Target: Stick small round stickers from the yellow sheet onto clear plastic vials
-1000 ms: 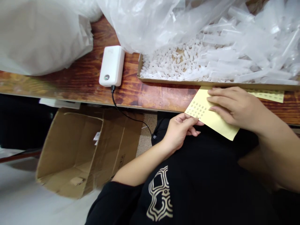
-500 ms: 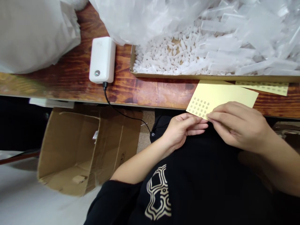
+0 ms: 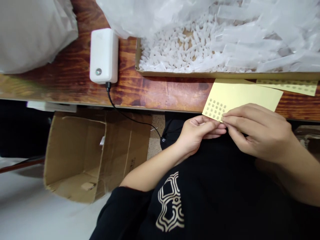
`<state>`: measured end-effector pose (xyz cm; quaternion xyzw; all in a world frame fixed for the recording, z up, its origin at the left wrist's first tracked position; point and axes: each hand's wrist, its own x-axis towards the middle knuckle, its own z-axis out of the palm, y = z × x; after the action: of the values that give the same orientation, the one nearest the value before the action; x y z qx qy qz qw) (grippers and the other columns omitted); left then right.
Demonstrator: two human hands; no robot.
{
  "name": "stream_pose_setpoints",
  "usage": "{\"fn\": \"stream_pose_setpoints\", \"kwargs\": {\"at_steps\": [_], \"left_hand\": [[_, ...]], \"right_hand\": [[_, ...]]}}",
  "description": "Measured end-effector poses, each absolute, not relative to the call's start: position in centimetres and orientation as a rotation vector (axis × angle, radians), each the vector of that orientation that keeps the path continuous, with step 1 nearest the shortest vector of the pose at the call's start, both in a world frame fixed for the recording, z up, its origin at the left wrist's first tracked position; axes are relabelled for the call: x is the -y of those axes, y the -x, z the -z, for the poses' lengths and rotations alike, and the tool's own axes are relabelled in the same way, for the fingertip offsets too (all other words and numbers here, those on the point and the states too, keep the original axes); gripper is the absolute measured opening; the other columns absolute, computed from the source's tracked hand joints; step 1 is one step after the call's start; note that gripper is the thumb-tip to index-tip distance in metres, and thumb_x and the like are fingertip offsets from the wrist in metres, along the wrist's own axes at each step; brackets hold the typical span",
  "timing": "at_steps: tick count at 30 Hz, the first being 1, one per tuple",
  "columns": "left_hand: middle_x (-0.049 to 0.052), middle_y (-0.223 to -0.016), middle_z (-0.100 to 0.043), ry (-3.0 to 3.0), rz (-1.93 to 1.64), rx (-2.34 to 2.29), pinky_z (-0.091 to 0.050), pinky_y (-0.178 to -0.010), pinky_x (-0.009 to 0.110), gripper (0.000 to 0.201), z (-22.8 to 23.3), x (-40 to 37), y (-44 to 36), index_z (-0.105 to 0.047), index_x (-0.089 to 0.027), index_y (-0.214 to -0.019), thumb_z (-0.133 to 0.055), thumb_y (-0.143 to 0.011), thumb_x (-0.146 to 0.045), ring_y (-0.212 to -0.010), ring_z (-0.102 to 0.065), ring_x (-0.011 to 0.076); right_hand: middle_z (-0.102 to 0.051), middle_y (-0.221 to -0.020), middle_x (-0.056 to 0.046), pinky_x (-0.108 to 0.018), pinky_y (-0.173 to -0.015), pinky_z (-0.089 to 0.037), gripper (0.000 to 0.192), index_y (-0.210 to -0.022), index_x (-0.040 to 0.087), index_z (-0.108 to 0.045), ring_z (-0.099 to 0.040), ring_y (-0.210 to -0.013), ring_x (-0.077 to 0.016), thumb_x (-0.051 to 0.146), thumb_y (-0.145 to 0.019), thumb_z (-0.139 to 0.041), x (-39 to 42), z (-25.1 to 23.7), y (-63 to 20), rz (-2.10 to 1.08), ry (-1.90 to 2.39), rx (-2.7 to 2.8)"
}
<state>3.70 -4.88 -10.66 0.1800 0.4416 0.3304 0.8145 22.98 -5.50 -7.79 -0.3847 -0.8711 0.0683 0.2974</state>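
Note:
A pale yellow sticker sheet (image 3: 246, 92) juts over the table's front edge, with several rows of small round printed stickers (image 3: 214, 107) at its left end. My left hand (image 3: 197, 133) lies palm up below that end, its thumb and fingers closed at the near edge of the sheet. From the right, my right hand (image 3: 260, 130) pinches the sheet's near corner between thumb and index finger, beside the lowest stickers. Whether a loose sticker is between those fingertips is too small to tell. My right hand covers part of the sheet.
A shallow cardboard tray (image 3: 175, 74) holds many small white plastic pieces and clear bags. Behind my sheet lies another sticker sheet (image 3: 297, 87). A white power bank (image 3: 103, 55) with a black cable (image 3: 125, 115) sits left, near a large white bag (image 3: 32, 36). An open carton (image 3: 75, 156) stands below.
The view has shifted slightly, so the table's items sit a little higher. Both hands stay at the same corner of the sheet, with little change in their grip.

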Motion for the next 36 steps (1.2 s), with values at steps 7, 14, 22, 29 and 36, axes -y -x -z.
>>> {"fn": "stream_pose_setpoints", "kwargs": {"at_steps": [7, 14, 22, 29, 36], "left_hand": [[0.007, -0.079, -0.081, -0.505, -0.822, -0.927, -0.065, -0.080, 0.031, 0.035, 10.8, 5.2, -4.4, -0.071, -0.014, -0.078, -0.095, -0.067, -0.037, -0.077, -0.080, 0.0201], [0.004, -0.079, -0.080, -0.438, -0.773, -0.961, -0.065, -0.081, 0.030, 0.033, 10.6, 5.1, -5.0, -0.069, -0.015, -0.074, -0.094, -0.065, -0.034, -0.083, -0.081, 0.0214], [0.004, -0.082, -0.080, -0.334, -0.725, -0.930, -0.065, -0.081, 0.032, 0.023, 10.6, 5.2, -5.2, -0.069, -0.015, -0.077, -0.086, -0.073, -0.030, -0.089, -0.081, 0.0227], [0.002, -0.080, -0.079, -0.463, -0.845, -0.999, -0.064, -0.081, 0.030, 0.034, 10.9, 5.3, -5.4, -0.068, -0.016, -0.076, -0.093, -0.065, -0.036, -0.084, -0.079, 0.0193], [0.001, -0.076, -0.078, -0.539, -0.903, -1.017, -0.061, -0.081, 0.028, 0.028, 10.9, 5.3, -5.6, -0.071, -0.016, -0.074, -0.092, -0.066, -0.034, -0.076, -0.075, 0.0141]], "right_hand": [[-0.075, -0.096, -0.007, -0.039, -0.079, -0.060, 0.029, -0.102, 0.023, -0.067, -0.072, -0.088, -0.0238, -0.001, -0.086, -0.066, 6.0, 6.2, -22.4, -0.184, 1.137, 2.302], [-0.074, -0.094, -0.007, -0.041, -0.076, -0.059, 0.026, -0.098, 0.023, -0.068, -0.073, -0.087, -0.0263, 0.001, -0.086, -0.066, 6.5, 5.9, -22.1, -0.084, 1.210, 2.315], [-0.074, -0.092, -0.007, -0.039, -0.078, -0.060, 0.022, -0.096, 0.022, -0.066, -0.072, -0.084, -0.0250, 0.002, -0.089, -0.065, 6.4, 5.9, -22.4, -0.080, 1.200, 2.365], [-0.076, -0.090, -0.004, -0.037, -0.075, -0.062, 0.022, -0.095, 0.024, -0.067, -0.075, -0.083, -0.0240, 0.003, -0.090, -0.065, 6.0, 6.2, -21.8, -0.065, 1.186, 2.272], [-0.076, -0.092, -0.004, -0.039, -0.079, -0.061, 0.024, -0.095, 0.027, -0.068, -0.074, -0.087, -0.0247, 0.004, -0.092, -0.064, 6.4, 6.2, -21.6, -0.078, 1.252, 2.279]]}}
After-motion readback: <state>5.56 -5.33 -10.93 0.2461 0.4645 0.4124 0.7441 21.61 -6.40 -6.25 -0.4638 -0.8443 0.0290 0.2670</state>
